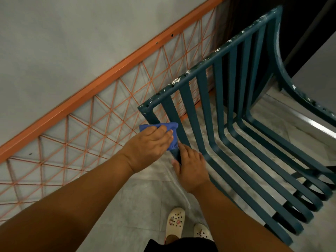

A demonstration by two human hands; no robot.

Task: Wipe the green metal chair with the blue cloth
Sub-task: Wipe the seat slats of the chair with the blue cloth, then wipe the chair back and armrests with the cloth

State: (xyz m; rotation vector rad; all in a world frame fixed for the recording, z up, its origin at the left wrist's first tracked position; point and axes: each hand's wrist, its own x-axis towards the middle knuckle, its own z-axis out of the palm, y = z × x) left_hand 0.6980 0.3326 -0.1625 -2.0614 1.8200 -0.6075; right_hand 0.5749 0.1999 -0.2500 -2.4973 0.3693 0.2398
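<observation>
The person stood over the green metal chair [227, 128], which sat toward three o'clock of them on the pale tiled floor [134, 206], its slatted back leaning toward the wall. White flecks speckled the chair's top rail. The left hand [151, 142] pressed the blue cloth [170, 132] against the outermost slat of the backrest, just below the top corner — fingers curled over the bunched fabric, holding it to the metal. The right hand [191, 169] lay just beside it at about five o'clock, lower on the same side slat, its fingers wrapped round the bar and its thumb along the outer edge. The two hands nearly touched. Behind the chair, from nine to twelve o'clock, an orange railing [101, 77] with a criss-cross string mesh ran along a grey wall [72, 33]. At six o'clock, the person's white clogs [175, 222] showed on the floor — small charms dotted them.
</observation>
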